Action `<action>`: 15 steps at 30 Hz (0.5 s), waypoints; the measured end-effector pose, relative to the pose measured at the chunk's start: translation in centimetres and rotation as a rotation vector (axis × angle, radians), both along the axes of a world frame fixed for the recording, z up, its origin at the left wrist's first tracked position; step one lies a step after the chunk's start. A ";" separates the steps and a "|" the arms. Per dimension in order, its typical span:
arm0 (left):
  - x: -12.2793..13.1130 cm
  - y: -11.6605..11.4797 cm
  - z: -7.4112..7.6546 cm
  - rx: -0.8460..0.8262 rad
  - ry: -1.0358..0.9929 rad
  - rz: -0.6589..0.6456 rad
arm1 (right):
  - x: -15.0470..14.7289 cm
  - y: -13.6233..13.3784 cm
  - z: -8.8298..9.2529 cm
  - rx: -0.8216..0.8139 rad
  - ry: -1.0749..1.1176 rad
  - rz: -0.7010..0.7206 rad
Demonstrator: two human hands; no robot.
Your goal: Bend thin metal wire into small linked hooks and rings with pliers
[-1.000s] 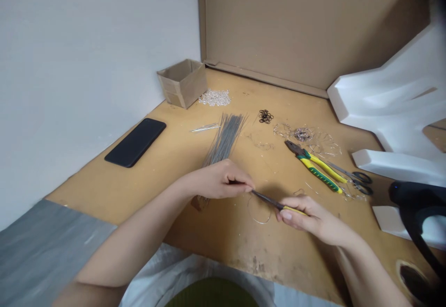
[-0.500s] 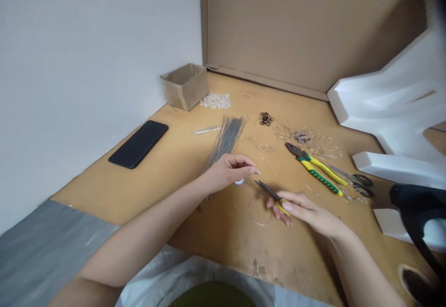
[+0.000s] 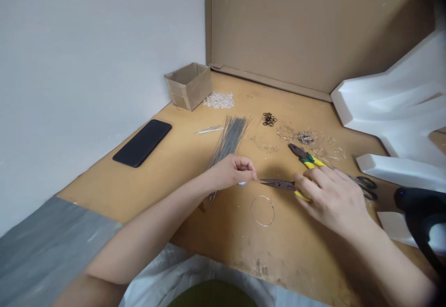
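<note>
Slim yellow-handled needle-nose pliers (image 3: 278,185) are gripped by the closed right hand (image 3: 332,198), tips aimed at the left hand (image 3: 232,171), whose fingers pinch what seems a tiny wire piece; it could be dropped if nudged

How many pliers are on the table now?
2. One pliers is held in the right hand; the other pliers lies just behind that hand, partly hidden by it.

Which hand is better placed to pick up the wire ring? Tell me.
Probably left. The left hand pinches only something tiny; the right hand holds thin pliers. The wire ring lies between them.
</note>
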State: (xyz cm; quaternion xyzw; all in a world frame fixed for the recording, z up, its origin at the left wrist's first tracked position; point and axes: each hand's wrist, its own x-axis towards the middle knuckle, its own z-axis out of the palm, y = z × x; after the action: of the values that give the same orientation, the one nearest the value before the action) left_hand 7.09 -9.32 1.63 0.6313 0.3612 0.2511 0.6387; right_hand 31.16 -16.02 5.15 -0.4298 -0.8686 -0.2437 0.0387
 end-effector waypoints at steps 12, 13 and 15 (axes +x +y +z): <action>-0.2 -0.3 0.0 0.101 0.026 -0.017 | -0.8 0.7 2.1 -0.070 -0.071 0.055; -0.1 -0.3 0.0 0.115 0.028 -0.016 | -0.9 0.6 2.1 -0.074 -0.064 0.049; -0.1 -0.5 0.0 0.151 0.029 -0.008 | -1.0 0.5 2.1 -0.073 -0.060 0.033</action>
State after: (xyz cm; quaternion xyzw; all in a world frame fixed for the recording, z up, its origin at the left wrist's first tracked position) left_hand 6.99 -9.78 1.61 0.6827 0.3480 0.2658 0.5850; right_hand 30.12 -15.49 7.23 -0.4091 -0.8846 -0.2238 0.0009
